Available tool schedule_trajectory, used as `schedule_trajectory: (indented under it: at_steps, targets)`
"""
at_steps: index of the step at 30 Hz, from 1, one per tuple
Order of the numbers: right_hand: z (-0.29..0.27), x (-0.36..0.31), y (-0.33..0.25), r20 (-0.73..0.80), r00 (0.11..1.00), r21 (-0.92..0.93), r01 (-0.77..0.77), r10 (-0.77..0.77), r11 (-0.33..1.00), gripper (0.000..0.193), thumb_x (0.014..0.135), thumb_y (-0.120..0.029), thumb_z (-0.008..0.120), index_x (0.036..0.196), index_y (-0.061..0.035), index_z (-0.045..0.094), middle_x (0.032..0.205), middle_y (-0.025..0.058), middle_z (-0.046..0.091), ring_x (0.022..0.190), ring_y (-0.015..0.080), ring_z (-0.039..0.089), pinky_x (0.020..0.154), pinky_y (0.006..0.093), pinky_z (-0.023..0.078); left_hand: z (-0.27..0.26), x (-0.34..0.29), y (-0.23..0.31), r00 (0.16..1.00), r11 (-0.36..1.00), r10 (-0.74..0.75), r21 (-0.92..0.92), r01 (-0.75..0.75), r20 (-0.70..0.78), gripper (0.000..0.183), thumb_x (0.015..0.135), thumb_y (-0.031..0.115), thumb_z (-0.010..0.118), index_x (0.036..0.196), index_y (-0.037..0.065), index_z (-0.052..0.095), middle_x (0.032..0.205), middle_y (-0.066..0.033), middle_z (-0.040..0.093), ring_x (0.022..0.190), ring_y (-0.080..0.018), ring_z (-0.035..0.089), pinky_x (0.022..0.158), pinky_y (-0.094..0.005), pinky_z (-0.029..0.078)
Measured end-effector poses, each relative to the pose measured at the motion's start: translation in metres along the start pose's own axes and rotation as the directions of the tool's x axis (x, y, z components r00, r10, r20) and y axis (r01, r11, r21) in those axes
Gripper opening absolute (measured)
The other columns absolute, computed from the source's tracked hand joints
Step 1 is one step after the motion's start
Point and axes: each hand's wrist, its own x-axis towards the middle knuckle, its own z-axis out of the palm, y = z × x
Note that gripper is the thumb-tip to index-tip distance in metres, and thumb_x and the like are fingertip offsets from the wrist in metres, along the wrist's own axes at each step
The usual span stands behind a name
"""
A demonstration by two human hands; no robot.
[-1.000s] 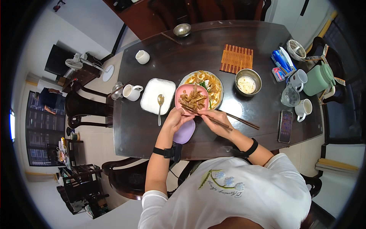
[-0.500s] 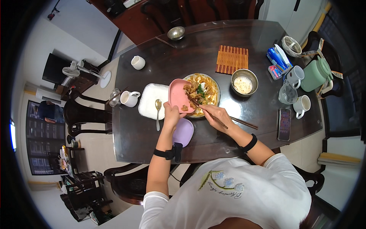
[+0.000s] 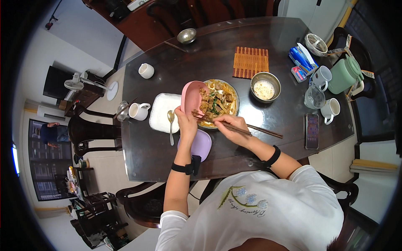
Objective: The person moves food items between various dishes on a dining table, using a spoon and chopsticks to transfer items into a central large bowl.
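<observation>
Frame centre: left hand (image 3: 186,121) fingers wrapped on tilted pink bowl (image 3: 192,97), hiding its lower rim. Right hand (image 3: 231,125) pinches chopsticks (image 3: 251,129); tips lost in food on plate (image 3: 228,94). Purple bowl (image 3: 200,144) partly covered by wrist. Bare table (image 3: 268,154) lower right.

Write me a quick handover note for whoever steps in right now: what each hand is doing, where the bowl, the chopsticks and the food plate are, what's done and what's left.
Left hand: holds the pink bowl tipped on its side over the food plate.
Right hand: holds the chopsticks, tips at the bowl's mouth.
Done: much of the food already lies on the plate.
Left: whether the bowl is empty cannot be told. The purple plate, white plate and spoon sit untouched nearby.
</observation>
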Motion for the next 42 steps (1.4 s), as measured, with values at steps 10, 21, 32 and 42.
schedule_trajectory:
  at_steps: [10, 21, 32, 42]
  targets:
    - [-0.005, 0.0, 0.025, 0.064, 0.984, -0.209, 0.176, -0.166, 0.962, 0.011, 0.086, -0.005, 0.06, 0.096, -0.0004, 0.062, 0.089, 0.0155, 0.066, 0.078, 0.031, 0.066, 0.067, 0.035, 0.053, -0.013, -0.002, 0.01, 0.999, 0.995, 0.048, 0.092, -0.046, -0.023, 0.034, 0.08, -0.003, 0.037, 0.114, -0.01, 0.037, 0.102, -0.0312, 0.054, 0.093, -0.0423, 0.057, 0.087, -0.0447, 0.042]
    - [-0.009, 0.029, 0.005, -0.255, 0.965, -0.057, 0.048, -0.061, 0.997, 0.012, 0.087, -0.007, 0.061, 0.094, 0.0015, 0.067, 0.079, 0.0154, 0.068, 0.066, 0.0239, 0.067, 0.058, 0.0297, 0.051, -0.011, -0.009, 0.031, 0.997, 0.982, 0.079, 0.172, -0.077, -0.001, 0.033, 0.082, -0.002, 0.037, 0.114, -0.009, 0.037, 0.103, -0.0323, 0.054, 0.094, -0.0437, 0.057, 0.086, -0.046, 0.042]
    - [-0.007, 0.026, 0.013, -0.226, 0.973, -0.215, -0.005, -0.044, 0.977, 0.01, 0.086, -0.01, 0.064, 0.084, 0.0, 0.063, 0.067, 0.0129, 0.064, 0.057, 0.0215, 0.064, 0.052, 0.0298, 0.048, -0.011, -0.007, 0.014, 0.998, 0.999, 0.051, 0.012, -0.051, -0.046, 0.035, 0.081, -0.002, 0.035, 0.116, -0.008, 0.036, 0.101, -0.029, 0.056, 0.091, -0.0376, 0.059, 0.084, -0.0431, 0.044]
    - [-0.009, 0.034, 0.018, -0.283, 0.959, -0.183, -0.036, -0.017, 0.982, 0.01, 0.087, -0.009, 0.063, 0.087, 0.0004, 0.066, 0.068, 0.0127, 0.066, 0.056, 0.0197, 0.065, 0.051, 0.0292, 0.048, -0.013, -0.013, 0.025, 0.999, 0.998, 0.005, -0.064, -0.003, 0.039, 0.038, 0.082, -0.003, 0.034, 0.119, -0.009, 0.031, 0.119, -0.0218, 0.037, 0.105, -0.0307, 0.054, 0.069, -0.0327, 0.061]
